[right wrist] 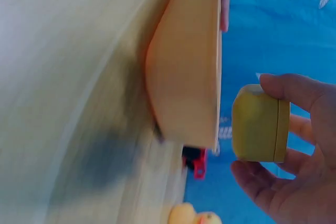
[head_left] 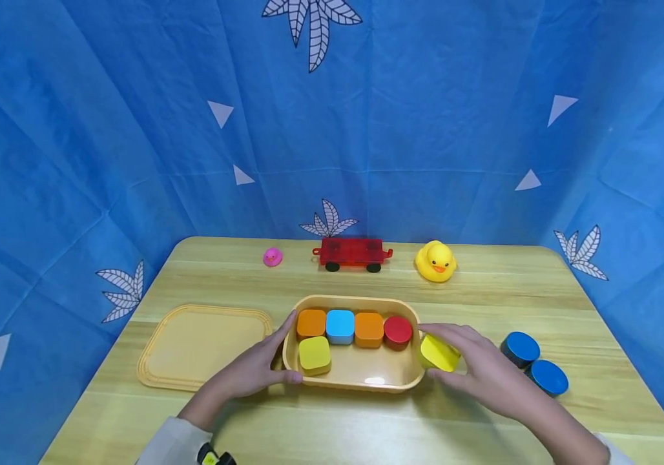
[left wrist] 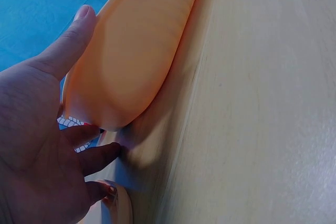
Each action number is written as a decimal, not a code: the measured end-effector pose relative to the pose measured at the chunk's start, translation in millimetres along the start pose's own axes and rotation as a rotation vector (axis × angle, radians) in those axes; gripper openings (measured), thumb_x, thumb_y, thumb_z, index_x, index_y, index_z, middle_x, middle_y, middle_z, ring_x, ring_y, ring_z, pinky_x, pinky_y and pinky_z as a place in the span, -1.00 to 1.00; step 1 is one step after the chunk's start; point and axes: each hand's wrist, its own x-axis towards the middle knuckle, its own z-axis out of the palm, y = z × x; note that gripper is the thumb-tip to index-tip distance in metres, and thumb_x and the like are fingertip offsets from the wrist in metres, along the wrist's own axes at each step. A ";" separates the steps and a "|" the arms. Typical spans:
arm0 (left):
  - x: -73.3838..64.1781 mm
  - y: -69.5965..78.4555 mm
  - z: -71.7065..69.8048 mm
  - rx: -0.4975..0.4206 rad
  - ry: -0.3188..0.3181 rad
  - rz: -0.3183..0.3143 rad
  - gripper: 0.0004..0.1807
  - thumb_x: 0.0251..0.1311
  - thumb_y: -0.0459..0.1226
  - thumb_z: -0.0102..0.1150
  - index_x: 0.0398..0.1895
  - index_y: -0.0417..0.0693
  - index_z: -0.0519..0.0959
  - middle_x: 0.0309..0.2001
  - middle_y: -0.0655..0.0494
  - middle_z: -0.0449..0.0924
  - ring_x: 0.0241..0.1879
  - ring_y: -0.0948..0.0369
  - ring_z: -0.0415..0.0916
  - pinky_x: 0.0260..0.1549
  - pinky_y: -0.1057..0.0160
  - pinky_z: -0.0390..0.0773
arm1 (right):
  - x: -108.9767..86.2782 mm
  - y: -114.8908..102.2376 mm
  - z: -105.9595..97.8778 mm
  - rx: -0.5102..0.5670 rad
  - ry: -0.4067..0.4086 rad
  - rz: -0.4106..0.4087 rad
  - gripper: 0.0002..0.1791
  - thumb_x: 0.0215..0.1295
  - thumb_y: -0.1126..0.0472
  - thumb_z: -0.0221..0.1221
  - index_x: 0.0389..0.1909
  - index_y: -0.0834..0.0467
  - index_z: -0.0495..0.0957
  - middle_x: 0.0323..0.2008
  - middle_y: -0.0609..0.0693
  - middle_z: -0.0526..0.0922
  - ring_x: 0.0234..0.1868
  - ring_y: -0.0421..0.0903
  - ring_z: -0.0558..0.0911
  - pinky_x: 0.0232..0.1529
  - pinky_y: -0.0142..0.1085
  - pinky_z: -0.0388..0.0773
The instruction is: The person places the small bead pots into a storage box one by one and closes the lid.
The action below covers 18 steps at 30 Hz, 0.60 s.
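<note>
An oblong beige plastic box (head_left: 355, 387) stands mid-table. Along its far side lie an orange block (head_left: 311, 323), a light blue block (head_left: 340, 325), another orange block (head_left: 369, 328) and a red round block (head_left: 398, 331). A yellow block (head_left: 314, 355) sits near its left end. My left hand (head_left: 253, 368) holds that end, its thumb at the near rim. My right hand (head_left: 486, 374) pinches a second yellow block (right wrist: 257, 124) between thumb and fingers. In the right wrist view this block is in the air, beside the box's right end.
A beige lid-like tray (head_left: 204, 345) lies left of the box. Two dark blue round pieces, a farther one (head_left: 520, 349) and a nearer one (head_left: 548, 376), stand at right. Behind are a pink duck (head_left: 272, 257), a red toy wagon (head_left: 352, 252) and a yellow duck (head_left: 436, 261).
</note>
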 end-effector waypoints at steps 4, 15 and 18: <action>0.3 0.5 0.9 0.002 0.003 0.000 0.25 0.20 0.15 0.40 0.68 0.43 -0.35 0.67 0.05 -0.15 0.58 -0.14 0.03 0.49 -0.24 0.13 | 14.6 -9.6 10.6 0.030 0.008 -0.025 -0.23 0.20 0.09 0.49 0.44 -0.04 0.45 0.34 0.02 0.55 0.30 0.13 0.53 0.23 0.20 0.54; 0.6 0.4 0.2 -0.005 0.001 -0.003 0.25 0.20 0.17 0.39 0.68 0.45 -0.35 0.67 0.04 -0.15 0.59 -0.15 0.02 0.49 -0.25 0.13 | 54.7 -33.9 45.3 0.145 -0.101 -0.089 -0.19 0.19 0.22 0.48 0.46 0.07 0.39 0.20 -0.01 0.54 0.04 -0.08 0.55 0.06 -0.10 0.62; 0.2 0.3 0.2 -0.003 0.002 0.003 0.25 0.19 0.19 0.38 0.68 0.44 -0.35 0.67 0.04 -0.15 0.59 -0.14 0.02 0.50 -0.23 0.12 | 62.3 -38.3 55.6 0.147 -0.114 -0.089 -0.22 0.16 0.23 0.50 0.41 0.14 0.43 0.23 0.05 0.56 0.11 -0.04 0.54 0.16 -0.01 0.59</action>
